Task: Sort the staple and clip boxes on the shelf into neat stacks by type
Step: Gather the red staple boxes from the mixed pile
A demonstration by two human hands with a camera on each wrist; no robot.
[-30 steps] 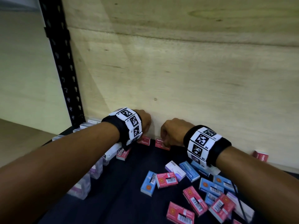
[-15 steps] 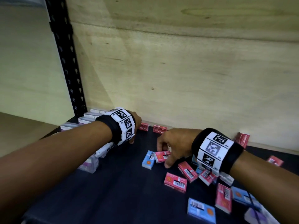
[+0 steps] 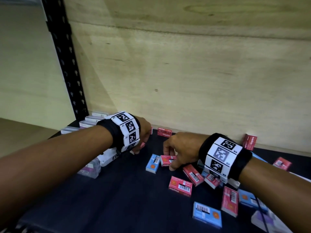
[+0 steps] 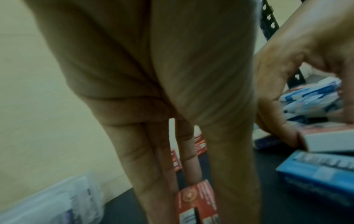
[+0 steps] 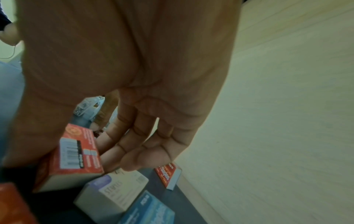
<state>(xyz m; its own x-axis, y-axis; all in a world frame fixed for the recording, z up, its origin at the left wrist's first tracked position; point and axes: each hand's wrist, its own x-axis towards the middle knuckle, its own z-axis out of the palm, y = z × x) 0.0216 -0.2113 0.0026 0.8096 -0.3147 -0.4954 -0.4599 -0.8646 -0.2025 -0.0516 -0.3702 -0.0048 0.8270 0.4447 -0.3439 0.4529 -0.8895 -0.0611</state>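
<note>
One red staple box [image 3: 166, 160] is pinched in my right hand [image 3: 182, 151], thumb on its near edge and fingertips curled over the far side; it is lifted or tipped at most slightly off the dark shelf [image 3: 117, 199], just beside a blue box [image 3: 152, 163]. A second ago this hand was at the plywood back panel [image 3: 185, 81] with the left; it has since drawn back to the loose pile and closed on this box. My left hand [image 3: 143, 132] has stayed near the back, fingers reaching down almost straight with their tips at a second red box [image 4: 195, 200]; the thumb is hidden, so I cannot tell whether that box is gripped or only touched. Just beyond, a small red stack [image 3: 164, 132] sits against the panel, and a row of pale boxes [image 3: 90, 121] stands along the left side. I judge that the red pile has been started and the right hand is fetching its next piece. Much is outstanding: a loose red box [image 3: 180, 185] and a loose blue box [image 3: 207, 216] lie among many others, mixed and at odd angles, on the right half, and another red box [image 3: 250, 142] leans upright against the panel, well apart from the stack. The sort is, in my assessment, at an early stage.
</note>
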